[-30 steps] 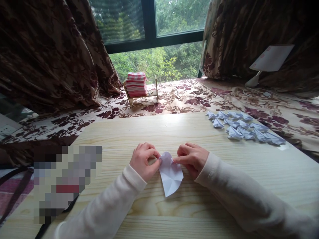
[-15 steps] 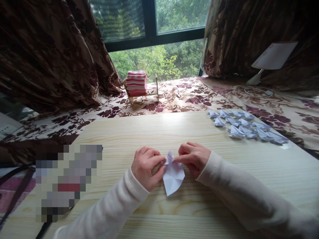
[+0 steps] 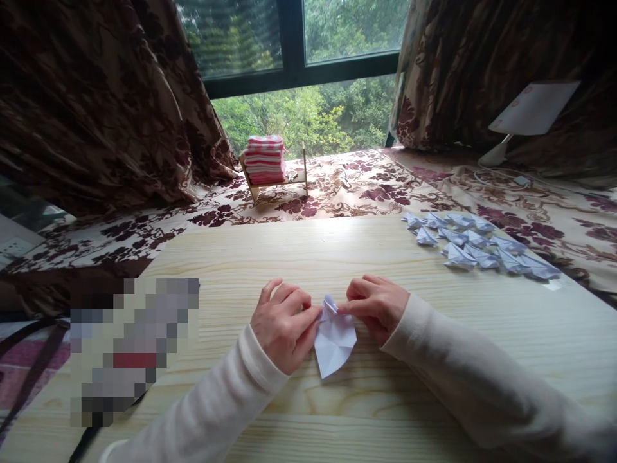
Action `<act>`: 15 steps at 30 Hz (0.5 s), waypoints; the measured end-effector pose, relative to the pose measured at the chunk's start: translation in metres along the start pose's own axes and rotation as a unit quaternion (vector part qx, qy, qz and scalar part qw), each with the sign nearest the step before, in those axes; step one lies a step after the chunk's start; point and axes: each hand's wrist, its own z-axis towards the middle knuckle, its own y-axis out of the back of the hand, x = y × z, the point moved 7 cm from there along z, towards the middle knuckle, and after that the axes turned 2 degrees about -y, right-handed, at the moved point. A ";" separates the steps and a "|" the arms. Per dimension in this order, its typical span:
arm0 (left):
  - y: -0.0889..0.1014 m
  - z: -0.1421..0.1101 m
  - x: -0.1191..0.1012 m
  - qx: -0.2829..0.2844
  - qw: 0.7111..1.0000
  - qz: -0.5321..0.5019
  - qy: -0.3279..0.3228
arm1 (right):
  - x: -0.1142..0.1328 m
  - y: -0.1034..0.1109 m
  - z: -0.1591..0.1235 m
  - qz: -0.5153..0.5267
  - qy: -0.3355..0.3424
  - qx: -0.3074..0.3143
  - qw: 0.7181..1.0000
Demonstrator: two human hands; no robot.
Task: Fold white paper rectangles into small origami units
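Note:
A small sheet of white paper (image 3: 335,341), creased and partly folded, lies on the light wooden table (image 3: 270,399) between my hands. Its far end narrows to a raised, folded tip; its near end comes to a flat point towards me. My left hand (image 3: 284,325) grips the paper's left edge with thumb and forefinger, the other fingers lifted a little. From the other side, my right hand (image 3: 373,308) is curled, its forefinger and thumb closed on the fold near the tip. Its lower fingers are partly hidden.
Several folded white paper pieces (image 3: 475,244) stand in rows at the table's far right. A blurred-out item (image 3: 139,341) lies at the left. Beyond the table are a small rack with striped pink cloths (image 3: 266,161), a white lamp (image 3: 535,109) and patterned curtains (image 3: 116,96).
The paper's rounded far end has been drawn in to a narrow folded tip. My left hand moved right along with the paper's edge, then raised its outer fingers. My right hand stayed nearly in place.

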 end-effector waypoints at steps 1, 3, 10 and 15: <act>-0.001 0.000 0.001 0.003 1.000 -0.007 0.007 | 0.000 0.000 0.000 0.000 0.001 0.001 1.000; -0.002 0.000 0.002 0.012 1.000 -0.024 0.015 | 0.001 0.000 0.000 -0.001 0.004 0.003 1.000; -0.005 -0.001 0.000 0.025 0.998 -0.046 0.022 | 0.003 0.000 0.001 -0.010 0.021 0.007 1.000; -0.005 -0.001 0.001 0.028 0.998 -0.053 0.028 | 0.004 -0.001 0.002 -0.011 0.026 0.002 1.000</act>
